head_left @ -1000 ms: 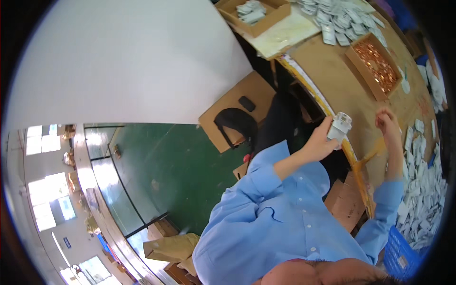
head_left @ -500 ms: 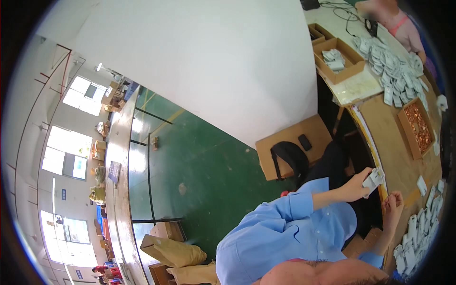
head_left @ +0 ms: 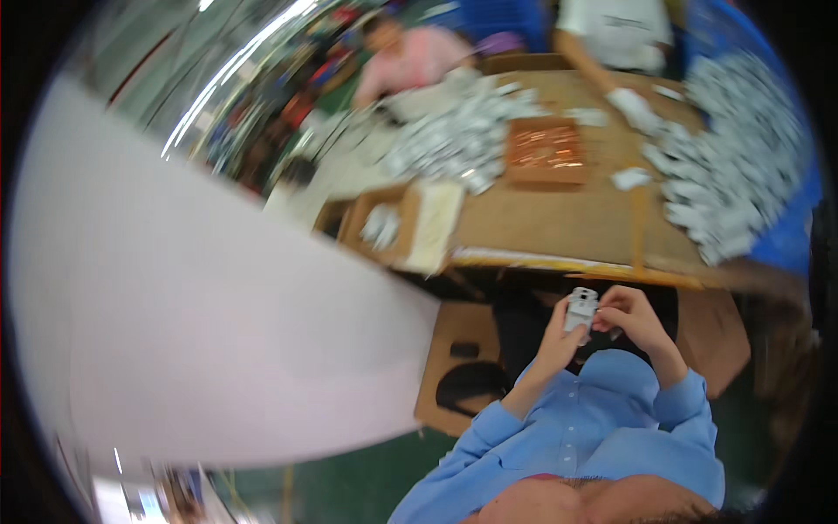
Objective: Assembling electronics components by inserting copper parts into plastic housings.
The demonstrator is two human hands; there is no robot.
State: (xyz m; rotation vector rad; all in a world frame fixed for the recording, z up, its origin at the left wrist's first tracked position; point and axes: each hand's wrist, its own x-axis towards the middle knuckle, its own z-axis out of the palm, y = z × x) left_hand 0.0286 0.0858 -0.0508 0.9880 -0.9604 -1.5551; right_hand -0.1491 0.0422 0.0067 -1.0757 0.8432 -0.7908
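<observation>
Close to my body, just off the table's front edge, my left hand [head_left: 553, 342] grips a small white plastic housing [head_left: 580, 309] with a dark opening near its top. My right hand [head_left: 635, 318] is at the housing's right side, fingers bent and pinched together. Whatever those fingertips hold, if anything, is too small and blurred to make out. Beyond both hands lies the brown-covered table [head_left: 550, 223]. On it stands a shallow cardboard box [head_left: 546, 175] of copper-coloured small parts, beside a heap of similar white pieces [head_left: 463, 131].
A larger white heap [head_left: 733, 166] lies on blue sheeting at right. One loose white piece [head_left: 630, 179] is nearer. A co-worker's gloved hand [head_left: 635, 110] reaches over the far side; a person in pink [head_left: 419, 61] sits far left. A cardboard box [head_left: 403, 223] holds several white pieces.
My view has swung round to face the table. The right hand, apart from the housing before, is now up against it; the left hand keeps hold.
</observation>
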